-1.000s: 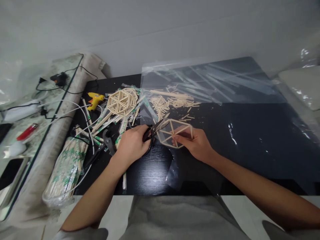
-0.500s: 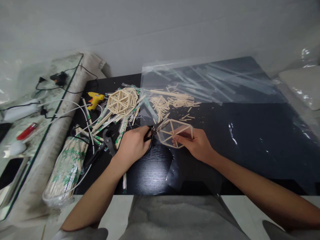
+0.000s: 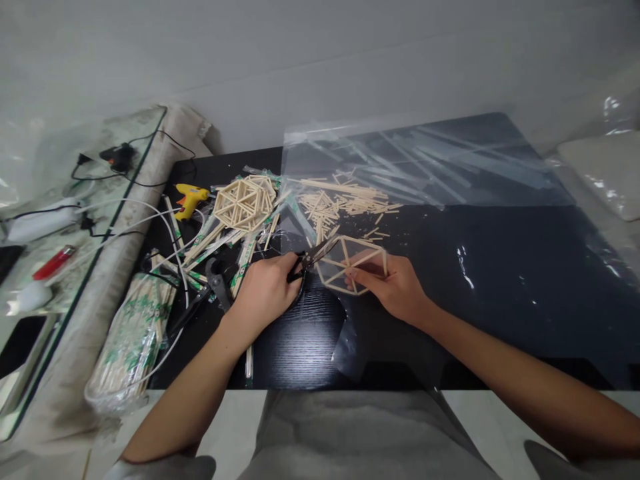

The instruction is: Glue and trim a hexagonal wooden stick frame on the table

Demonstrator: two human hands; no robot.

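Observation:
My left hand (image 3: 270, 283) is closed around the black handles of a pair of scissors (image 3: 311, 257), whose blades point up and right. My right hand (image 3: 397, 288) pinches a flat frame of thin wooden sticks (image 3: 370, 255) with spokes meeting near its middle, and clear film shows across it. The blades reach the frame's upper left edge; whether they touch a stick or the film I cannot tell. Behind the frame lies a pile of short sticks (image 3: 320, 212). More wheel-like stick frames (image 3: 243, 203) are stacked to the left of that pile.
A yellow glue gun (image 3: 190, 200) lies at the back left. Black pliers (image 3: 217, 283) and a plastic bag of wrapped sticks (image 3: 135, 330) are left of my left hand. Clear plastic sheeting (image 3: 425, 167) covers the table's right side. White cables loop over the left side.
The stick frame has shifted and tilted slightly in my right hand. My left hand and the scissors have hardly moved.

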